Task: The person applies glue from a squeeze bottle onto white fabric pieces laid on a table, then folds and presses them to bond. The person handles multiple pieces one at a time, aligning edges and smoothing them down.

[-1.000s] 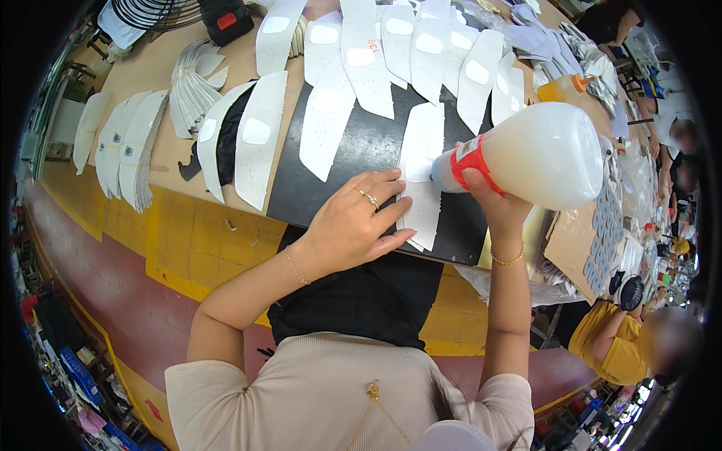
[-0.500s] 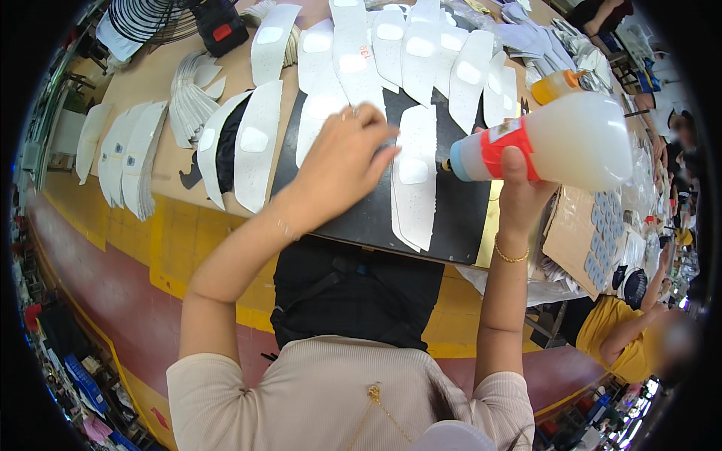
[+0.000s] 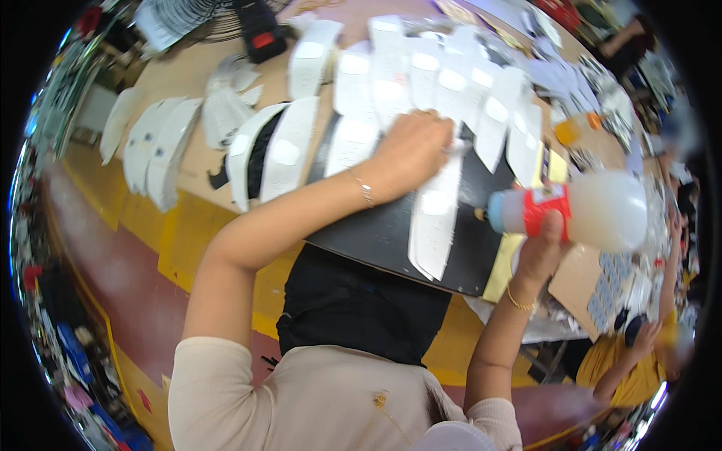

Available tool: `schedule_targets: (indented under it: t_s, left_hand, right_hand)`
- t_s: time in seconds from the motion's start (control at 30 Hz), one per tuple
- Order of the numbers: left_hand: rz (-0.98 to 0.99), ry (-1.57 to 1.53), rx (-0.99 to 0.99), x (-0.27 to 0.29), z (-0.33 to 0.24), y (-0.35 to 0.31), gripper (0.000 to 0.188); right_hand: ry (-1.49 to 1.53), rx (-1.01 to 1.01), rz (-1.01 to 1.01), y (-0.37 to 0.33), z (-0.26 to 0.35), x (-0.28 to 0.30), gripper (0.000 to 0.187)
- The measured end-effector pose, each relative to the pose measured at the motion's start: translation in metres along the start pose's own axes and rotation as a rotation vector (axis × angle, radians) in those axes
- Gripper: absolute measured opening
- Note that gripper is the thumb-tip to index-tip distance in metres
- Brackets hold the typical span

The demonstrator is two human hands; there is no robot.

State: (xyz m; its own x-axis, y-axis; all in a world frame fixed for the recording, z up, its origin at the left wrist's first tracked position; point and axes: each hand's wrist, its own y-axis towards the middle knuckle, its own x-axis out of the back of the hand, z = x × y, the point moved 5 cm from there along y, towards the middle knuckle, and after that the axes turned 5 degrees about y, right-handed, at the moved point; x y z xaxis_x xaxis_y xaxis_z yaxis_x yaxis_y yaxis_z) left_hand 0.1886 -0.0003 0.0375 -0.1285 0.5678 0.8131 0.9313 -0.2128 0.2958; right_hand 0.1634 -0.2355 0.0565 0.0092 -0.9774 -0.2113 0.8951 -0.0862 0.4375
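Observation:
My left hand point(image 3: 415, 154) is closed at the far end of a long white curved panel point(image 3: 435, 218), its fingertips pinching that end. The panel lies on a black board point(image 3: 361, 229), with another layer showing under its near end. In my right hand point(image 3: 540, 259) is a large squeeze bottle point(image 3: 605, 210) of cloudy liquid, with a red band and a pale blue cap. It lies nearly level, its dark nozzle pointing left, apart from the panel. Beyond my left hand, several similar white panels point(image 3: 496, 113) with glossy patches overlap in a row.
Stacks of white panels point(image 3: 141, 154) lie at the table's left. A black device point(image 3: 259, 34) with a red patch sits at the back. A yellow-orange bottle point(image 3: 575, 129) lies at the right, beyond a brown sheet point(image 3: 579, 282) with grey pieces. A person in yellow point(image 3: 620, 368) is at far right.
My left hand has moved right onto the far end of the panel, and its fingers have closed. My right hand has brought the bottle lower, nearer me. The whole view has shifted slightly.

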Motion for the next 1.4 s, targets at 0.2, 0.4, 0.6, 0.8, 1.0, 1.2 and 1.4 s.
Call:
schedule_targets:
  t_s: [0.2,0.4,0.6,0.8,1.0,1.2,1.4]
  left_hand:
    - [-0.033,-0.659,0.050,0.030,-0.028,-0.033,0.016]
    - [-0.017,-0.986,0.247,0.102,-0.028,-0.086,0.023]
    - [-0.087,-0.576,0.333,0.123,0.068,-0.078,0.029]
    - [-0.053,-0.397,0.359,0.100,0.126,-0.054,0.029]
    - [-0.312,0.383,0.102,0.106,0.090,-0.059,0.031]
    - [0.018,0.048,-0.328,0.027,-0.048,-0.120,0.040]
    - [-0.026,0.070,-0.267,-0.001,-0.050,-0.130,0.045]
  right_hand:
    - [-0.013,0.014,-0.118,-0.006,0.003,0.026,0.077]
    - [0.009,-0.043,-0.244,-0.003,0.020,0.046,0.078]
    - [0.048,-0.046,-0.189,-0.009,0.014,0.035,0.076]
    - [0.014,-0.045,-0.074,-0.012,0.013,0.020,0.067]
    - [0.023,-0.049,-0.045,-0.013,0.006,0.000,0.064]
    - [-0.214,0.000,0.077,-0.007,-0.004,-0.046,0.047]
    - [-0.320,0.012,0.188,0.000,-0.011,-0.061,0.041]
